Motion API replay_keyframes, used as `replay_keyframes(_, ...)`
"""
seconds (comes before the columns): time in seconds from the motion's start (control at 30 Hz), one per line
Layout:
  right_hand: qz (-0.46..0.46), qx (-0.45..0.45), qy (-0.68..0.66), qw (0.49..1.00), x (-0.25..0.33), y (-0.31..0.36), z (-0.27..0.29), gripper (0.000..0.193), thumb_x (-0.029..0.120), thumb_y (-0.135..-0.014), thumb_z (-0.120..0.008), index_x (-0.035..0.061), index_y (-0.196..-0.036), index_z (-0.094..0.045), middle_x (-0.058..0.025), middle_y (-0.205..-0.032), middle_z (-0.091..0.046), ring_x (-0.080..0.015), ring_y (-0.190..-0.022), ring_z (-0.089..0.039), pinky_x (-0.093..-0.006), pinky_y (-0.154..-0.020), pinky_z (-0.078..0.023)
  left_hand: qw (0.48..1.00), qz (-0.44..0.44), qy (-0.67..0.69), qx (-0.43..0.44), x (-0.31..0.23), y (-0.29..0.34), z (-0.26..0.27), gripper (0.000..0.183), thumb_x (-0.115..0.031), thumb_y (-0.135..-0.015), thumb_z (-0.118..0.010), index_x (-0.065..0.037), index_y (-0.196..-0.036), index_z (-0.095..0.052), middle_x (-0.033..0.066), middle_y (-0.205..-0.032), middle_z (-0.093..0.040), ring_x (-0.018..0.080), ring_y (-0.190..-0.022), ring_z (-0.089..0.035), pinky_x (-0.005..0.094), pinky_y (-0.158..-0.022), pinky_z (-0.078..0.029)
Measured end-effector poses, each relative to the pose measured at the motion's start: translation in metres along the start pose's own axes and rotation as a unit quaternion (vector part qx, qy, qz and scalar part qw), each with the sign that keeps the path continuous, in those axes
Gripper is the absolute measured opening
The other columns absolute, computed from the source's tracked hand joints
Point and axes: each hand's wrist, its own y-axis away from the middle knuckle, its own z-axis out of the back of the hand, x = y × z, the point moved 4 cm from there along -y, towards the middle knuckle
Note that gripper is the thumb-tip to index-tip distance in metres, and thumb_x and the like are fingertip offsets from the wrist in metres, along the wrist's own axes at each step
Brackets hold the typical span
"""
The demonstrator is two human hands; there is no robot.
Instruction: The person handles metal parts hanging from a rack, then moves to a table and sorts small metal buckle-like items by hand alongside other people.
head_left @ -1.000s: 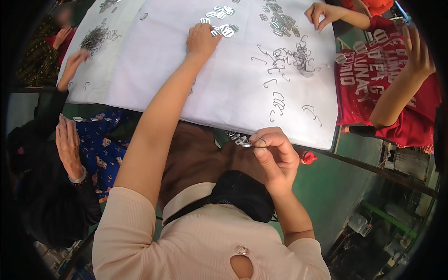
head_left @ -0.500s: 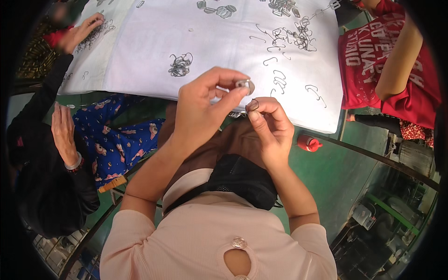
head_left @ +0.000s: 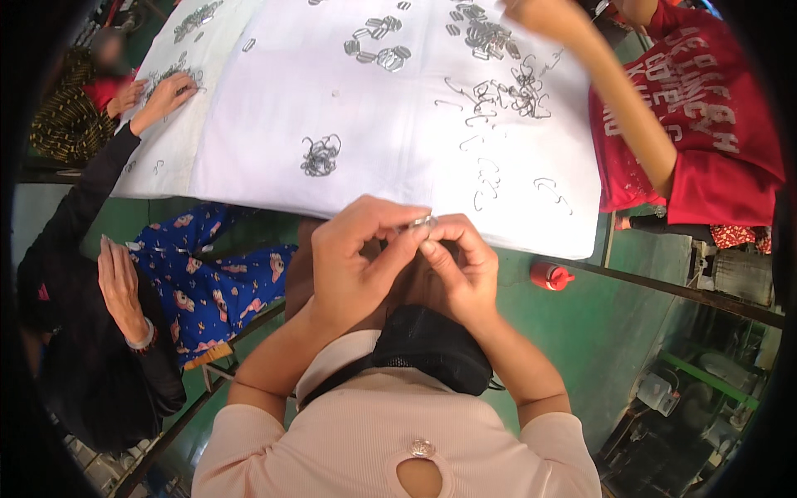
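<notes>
Only partly visible — metal piece (head_left: 422, 222)

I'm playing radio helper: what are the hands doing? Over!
Left hand pinching metal piece. Right hand close beside it. Wire pile beyond, not blocking.

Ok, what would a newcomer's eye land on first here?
Likely the left hand and right hand, meeting near the centre around a small shiny metal piece. Beyond them, a dark wire pile stands out on the white cloth. A bright red shirt fills the upper right.
</notes>
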Motion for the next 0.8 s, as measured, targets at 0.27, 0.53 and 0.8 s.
replay_keyframes(0.27,0.053,0.062,0.086,0.993,0.000,-0.042,0.025,0.015,0.003,-0.076,-0.060,0.0027,-0.091,-0.056,-0.0093,-0.092,-0.055,-0.0207,-0.084,-0.053,-0.0289,-0.076,-0.042,0.999,-0.039,-0.011,-0.001,-0.003,0.004,0.010,0.016,0.004,-0.070,-0.064,-0.001,-0.086,-0.063,0.0075,-0.075,-0.061,0.0120,-0.060,-0.055,0.0218,-0.056,-0.044)
replay_keyframes(0.53,0.079,0.101,0.503,0.855,-0.085,-0.188,0.086,0.013,0.011,-0.072,-0.056,0.0115,-0.085,-0.059,-0.0109,-0.089,-0.059,-0.0281,-0.088,-0.056,-0.0376,-0.073,-0.045,0.998,-0.027,-0.061,-0.007,-0.002,0.020,0.015,0.011,-0.006,-0.073,-0.067,-0.001,-0.083,-0.064,0.0077,-0.077,-0.064,0.0118,-0.066,-0.060,0.0235,-0.061,-0.048)
replay_keyframes(0.8,-0.013,0.210,0.653,0.727,-0.087,-0.187,0.086,0.019,0.027,-0.075,-0.061,0.0128,-0.087,-0.061,-0.0093,-0.102,-0.055,-0.0263,-0.093,-0.056,-0.0375,-0.077,-0.045,0.993,0.044,0.106,-0.036,0.006,0.025,0.006,0.007,-0.006,-0.080,-0.061,-0.001,-0.085,-0.061,0.0041,-0.065,-0.059,0.0070,-0.054,-0.053,0.0212,-0.049,-0.043)
